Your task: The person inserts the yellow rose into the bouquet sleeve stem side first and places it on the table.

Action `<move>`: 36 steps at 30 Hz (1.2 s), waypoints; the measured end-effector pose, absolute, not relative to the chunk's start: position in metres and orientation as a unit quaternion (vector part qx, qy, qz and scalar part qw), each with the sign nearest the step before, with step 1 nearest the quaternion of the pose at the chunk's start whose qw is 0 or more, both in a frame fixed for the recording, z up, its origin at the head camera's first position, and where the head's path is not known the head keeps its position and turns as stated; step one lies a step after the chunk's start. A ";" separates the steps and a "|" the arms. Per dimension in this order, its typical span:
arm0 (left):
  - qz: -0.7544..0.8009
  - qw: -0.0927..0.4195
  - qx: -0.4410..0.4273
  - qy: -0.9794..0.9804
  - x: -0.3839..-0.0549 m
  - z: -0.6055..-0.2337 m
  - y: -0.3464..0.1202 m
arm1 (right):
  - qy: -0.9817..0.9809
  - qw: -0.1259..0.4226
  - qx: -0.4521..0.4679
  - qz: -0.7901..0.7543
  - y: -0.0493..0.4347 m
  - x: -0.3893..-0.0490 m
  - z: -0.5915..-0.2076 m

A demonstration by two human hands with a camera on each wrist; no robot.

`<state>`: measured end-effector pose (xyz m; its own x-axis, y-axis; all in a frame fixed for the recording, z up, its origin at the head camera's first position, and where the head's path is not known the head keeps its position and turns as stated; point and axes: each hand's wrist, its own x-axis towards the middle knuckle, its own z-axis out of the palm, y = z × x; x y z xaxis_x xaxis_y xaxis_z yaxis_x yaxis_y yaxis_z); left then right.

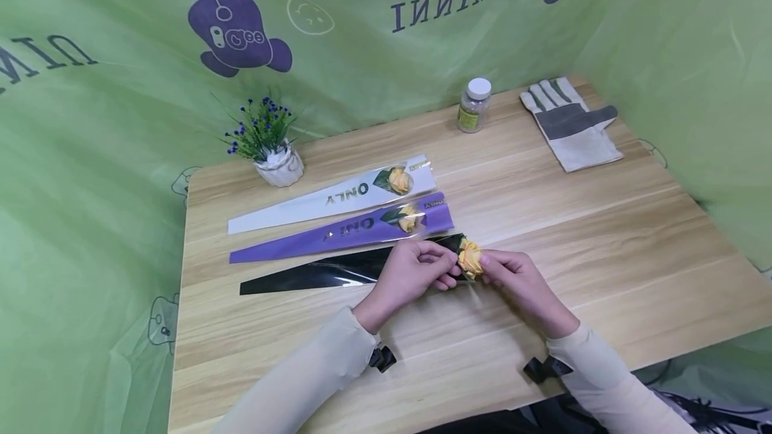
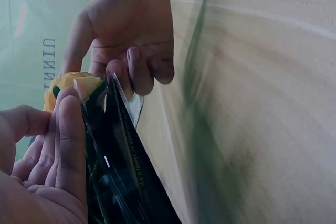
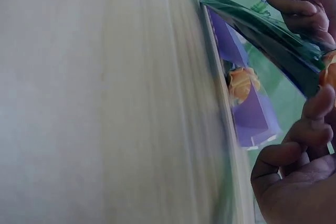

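Observation:
A yellow rose (image 1: 470, 258) with a green stem stands in the mouth of a long black flower sleeve (image 1: 319, 274), its bloom at the wide end. Beside the bloom, my left hand (image 1: 416, 266) pinches the sleeve's clear edge between thumb and fingers, as the left wrist view shows. From the other side my right hand (image 1: 521, 283) holds the bloom with thumb and fingertips. Just beyond lies a purple flower sleeve (image 1: 289, 244) with a yellow rose inside, and past it a white flower sleeve (image 1: 283, 211) holding another.
At the table's back left stands a white pot (image 1: 280, 165) of blue-flowered greenery. A lidded clear jar (image 1: 474, 107) is at the back, with a grey-and-white work glove (image 1: 569, 126) to its right. Green printed curtains (image 1: 374, 52) enclose the wooden table (image 1: 639, 253).

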<state>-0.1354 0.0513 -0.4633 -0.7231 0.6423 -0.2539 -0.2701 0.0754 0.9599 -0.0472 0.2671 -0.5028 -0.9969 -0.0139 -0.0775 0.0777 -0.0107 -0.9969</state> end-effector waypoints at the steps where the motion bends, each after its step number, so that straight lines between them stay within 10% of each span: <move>1: 0.663 0.345 0.146 0.648 -0.135 -0.463 0.051 | 0.717 0.027 0.031 -0.696 0.267 -0.048 -0.503; 16: 0.642 0.363 0.158 0.657 -0.133 -0.456 0.055 | 0.769 -0.117 -0.019 -0.628 0.253 -0.050 -0.495; 36: 0.602 0.354 0.164 0.697 -0.136 -0.451 0.057 | 0.814 0.003 -0.152 -0.560 0.259 -0.057 -0.497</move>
